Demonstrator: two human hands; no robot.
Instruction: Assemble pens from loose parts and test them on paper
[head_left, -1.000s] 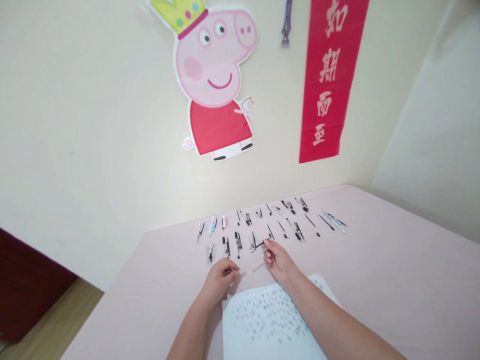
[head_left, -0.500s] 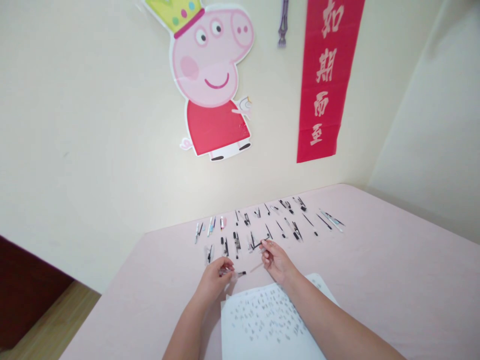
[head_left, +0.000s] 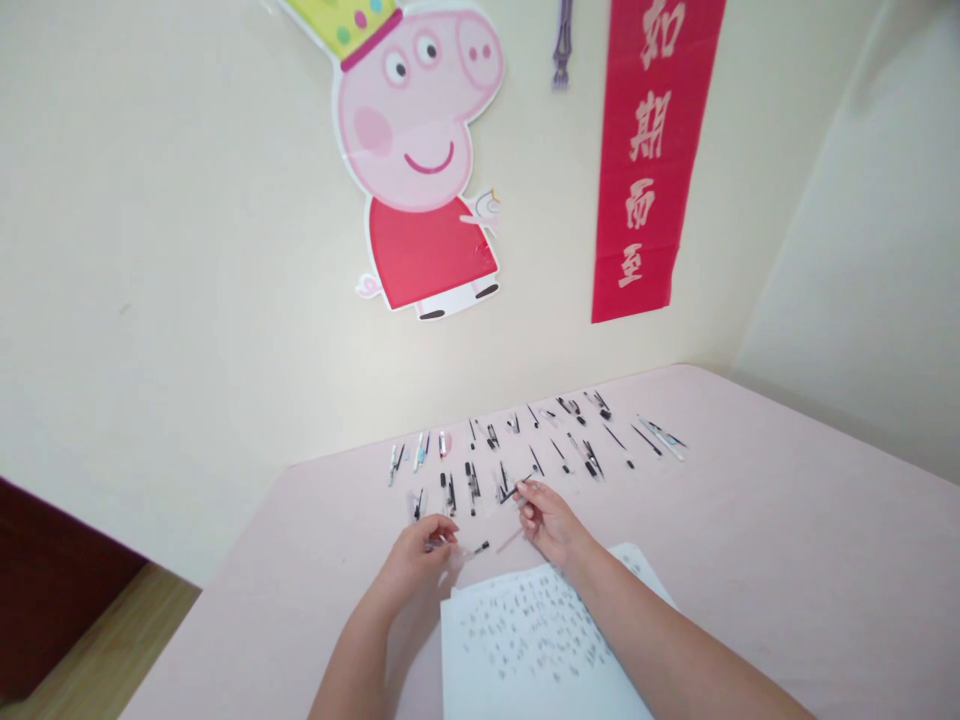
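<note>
My left hand is curled just above the table, its fingers closed on what looks like a clear pen barrel, mostly hidden. Right of its fingertips lies a clear pen part with a black end. My right hand pinches a thin black pen refill between thumb and fingers, tilted up to the right. Below that hand a pale thin strip slants; whether it touches the hand I cannot tell. Past both hands, several taken-apart pens lie in loose rows.
A stack of white paper with small dark marks lies under my right forearm. The pink table meets a wall bearing a cartoon pig cutout and a red banner. More pens lie toward the back right.
My left hand has moved a little left, away from the black-ended pen part, which stays behind. My right hand keeps the refill pinched and has barely moved.
</note>
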